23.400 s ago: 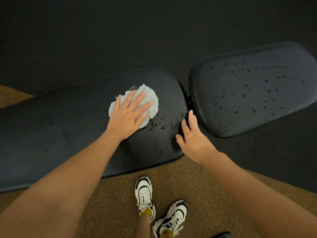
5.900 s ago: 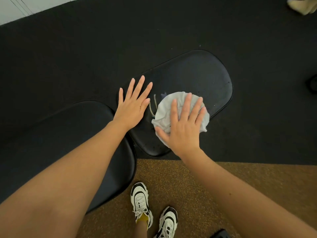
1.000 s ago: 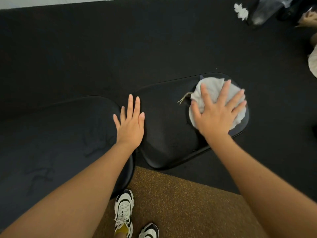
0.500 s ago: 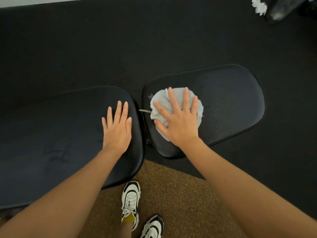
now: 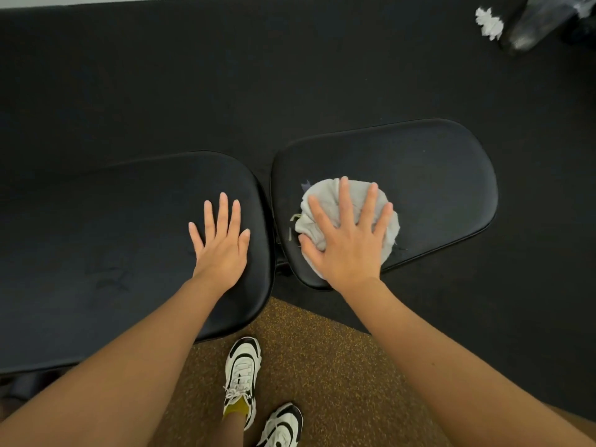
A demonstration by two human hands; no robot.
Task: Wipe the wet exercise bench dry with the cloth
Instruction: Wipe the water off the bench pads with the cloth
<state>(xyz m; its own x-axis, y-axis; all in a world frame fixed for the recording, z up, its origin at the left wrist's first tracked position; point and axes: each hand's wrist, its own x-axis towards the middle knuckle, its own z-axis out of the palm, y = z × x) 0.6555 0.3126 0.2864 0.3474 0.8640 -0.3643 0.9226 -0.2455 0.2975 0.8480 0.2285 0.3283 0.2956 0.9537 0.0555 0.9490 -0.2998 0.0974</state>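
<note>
The black exercise bench has two pads: a long back pad point(image 5: 96, 240) on the left and a shorter seat pad point(image 5: 435, 175) on the right. A crumpled pale grey cloth point(image 5: 325, 201) lies on the near left part of the seat pad. My right hand point(image 5: 348, 243) presses flat on the cloth with fingers spread and straight. My left hand point(image 5: 222, 243) rests flat on the right end of the back pad, fingers straight and close together. No water drops show on either pad.
Black rubber floor surrounds the bench, with a brown speckled mat point(image 5: 322, 366) under my white-and-black shoes point(image 5: 242, 375). A crumpled white tissue point(image 5: 489, 22) and a dark object point(image 5: 532, 27) lie at the far right corner.
A second ago my right hand and the cloth were at the seat pad's far right end; they have slid back to its near left part. My left hand stays on the back pad.
</note>
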